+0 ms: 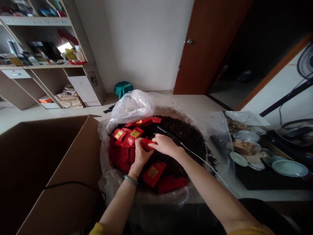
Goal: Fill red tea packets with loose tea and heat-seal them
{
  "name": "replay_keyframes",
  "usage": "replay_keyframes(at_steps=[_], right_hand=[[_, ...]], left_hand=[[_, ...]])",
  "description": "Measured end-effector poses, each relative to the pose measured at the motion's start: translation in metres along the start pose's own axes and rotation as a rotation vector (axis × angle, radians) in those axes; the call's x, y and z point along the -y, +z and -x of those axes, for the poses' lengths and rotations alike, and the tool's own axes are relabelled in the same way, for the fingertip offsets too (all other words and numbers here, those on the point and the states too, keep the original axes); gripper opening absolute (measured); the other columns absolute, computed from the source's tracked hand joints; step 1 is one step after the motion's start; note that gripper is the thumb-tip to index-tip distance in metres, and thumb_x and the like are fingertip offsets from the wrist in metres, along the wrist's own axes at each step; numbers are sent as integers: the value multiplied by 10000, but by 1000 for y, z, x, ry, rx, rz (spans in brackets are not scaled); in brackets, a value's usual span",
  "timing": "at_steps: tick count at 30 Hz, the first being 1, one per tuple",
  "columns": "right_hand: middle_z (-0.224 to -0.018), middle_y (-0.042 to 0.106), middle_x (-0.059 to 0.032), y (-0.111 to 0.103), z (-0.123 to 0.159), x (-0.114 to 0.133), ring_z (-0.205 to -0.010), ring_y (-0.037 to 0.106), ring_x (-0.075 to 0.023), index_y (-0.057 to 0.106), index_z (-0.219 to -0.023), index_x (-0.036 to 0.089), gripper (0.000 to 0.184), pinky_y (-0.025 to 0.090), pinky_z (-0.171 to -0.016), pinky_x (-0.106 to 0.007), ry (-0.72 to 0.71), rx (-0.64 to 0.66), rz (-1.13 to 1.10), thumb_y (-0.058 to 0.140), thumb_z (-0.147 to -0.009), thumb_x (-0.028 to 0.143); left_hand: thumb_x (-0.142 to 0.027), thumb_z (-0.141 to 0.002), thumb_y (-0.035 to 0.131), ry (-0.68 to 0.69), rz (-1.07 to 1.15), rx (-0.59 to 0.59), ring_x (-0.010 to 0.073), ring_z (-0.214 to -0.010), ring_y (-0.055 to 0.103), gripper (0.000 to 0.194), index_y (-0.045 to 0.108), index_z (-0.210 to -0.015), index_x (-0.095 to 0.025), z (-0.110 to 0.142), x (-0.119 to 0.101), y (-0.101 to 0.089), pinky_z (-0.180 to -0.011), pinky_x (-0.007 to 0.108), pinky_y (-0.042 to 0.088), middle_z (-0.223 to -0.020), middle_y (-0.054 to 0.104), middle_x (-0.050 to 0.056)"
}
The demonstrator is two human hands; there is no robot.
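Observation:
My left hand [142, 154] and my right hand [164, 143] meet over the middle of a plastic-lined container. Between them is a small red packet [147, 144], pinched by the fingers of both. Left of my left hand lie loose red packets with gold labels [134, 134], on top of a tight row of red packets [122, 156]. Another labelled red packet [154, 173] and a plain-looking red packet [172, 183] lie nearer my body. Dark dried leaves [186, 130] fill the right side. A dark stick-like tool with a white cord [168, 133] rests on them, just beyond my right hand.
Clear plastic sheeting [134, 107] bunches at the container's far rim. A large open cardboard box [70, 169] stands at left. Bowls and dishes [290, 166] sit on a dark surface at right. Behind are a shelf unit [85, 78], a green-covered bin [123, 88] and a brown door [195, 62].

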State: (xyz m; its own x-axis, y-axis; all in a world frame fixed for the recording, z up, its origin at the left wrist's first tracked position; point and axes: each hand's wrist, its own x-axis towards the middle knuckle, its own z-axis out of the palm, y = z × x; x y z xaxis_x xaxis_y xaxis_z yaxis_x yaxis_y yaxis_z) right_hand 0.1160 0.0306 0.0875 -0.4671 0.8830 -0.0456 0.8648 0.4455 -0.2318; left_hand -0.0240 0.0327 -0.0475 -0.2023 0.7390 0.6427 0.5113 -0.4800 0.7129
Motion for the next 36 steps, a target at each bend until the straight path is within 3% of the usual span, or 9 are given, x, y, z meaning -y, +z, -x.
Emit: replay_keyframes(at_steps=[6,9,14,19,23,29,33,36], right_hand=[[-977,633,-47,0,0,-4,-848,627,-155,688,-973,222,216,425,-694,-222,5,-90,-37,540,-894,359],[-966,627,-54,3,-1,-6,-848,625,-163,695,-892,213,217,418,-688,-232,-9,-26,-30,505,-911,317],[-971,616,-75,10,-4,-13,-836,617,-158,684,-862,184,277,419,-729,-246,-25,20,-69,429,-943,256],[-903,606,-53,12,-3,-21,-738,586,-130,683,-821,167,113,419,-685,-232,-67,-108,-191,613,-842,252],[-808,620,-35,14,-3,-22,-663,569,-122,671,-715,167,124,402,-629,-227,-29,-153,-221,680,-781,272],[-748,651,-47,15,-2,-19,-679,606,-161,650,-644,192,216,369,-571,-240,-47,-41,-165,617,-815,320],[-789,665,-32,22,-3,-20,-693,612,-149,641,-744,188,71,423,-625,-236,-31,-185,-313,683,-752,244],[-797,666,-11,33,-4,-22,-630,597,-127,614,-846,185,186,459,-616,-237,54,-337,-518,721,-697,212]], left_hand=[[-316,-611,775,-149,56,71,249,-1060,574,671,447,-1181,-182,-2,-8,-2,-940,397,444,-1143,565,106],[-325,-582,804,-188,144,127,252,-1086,564,688,494,-1180,-185,-5,-10,-5,-965,388,426,-1164,581,101],[-414,-729,691,-381,456,252,190,-908,600,377,639,-1011,-169,-9,-9,-10,-829,294,467,-950,645,48],[-408,-660,752,-611,700,186,115,-677,555,307,654,-792,-149,-12,-6,-10,-646,219,447,-757,627,-5],[-341,-601,799,-616,743,147,85,-631,522,282,611,-675,-145,-14,-7,-11,-631,198,426,-691,592,-31],[-338,-595,803,-605,750,175,79,-608,510,289,591,-658,-150,-14,-10,-13,-599,191,409,-667,580,-39],[-362,-597,802,-622,779,165,72,-587,501,314,580,-673,-153,-15,-12,-13,-584,188,404,-652,567,-47],[-370,-589,807,-642,810,144,69,-578,502,336,562,-679,-157,-16,-15,-13,-578,187,407,-642,557,-54]])
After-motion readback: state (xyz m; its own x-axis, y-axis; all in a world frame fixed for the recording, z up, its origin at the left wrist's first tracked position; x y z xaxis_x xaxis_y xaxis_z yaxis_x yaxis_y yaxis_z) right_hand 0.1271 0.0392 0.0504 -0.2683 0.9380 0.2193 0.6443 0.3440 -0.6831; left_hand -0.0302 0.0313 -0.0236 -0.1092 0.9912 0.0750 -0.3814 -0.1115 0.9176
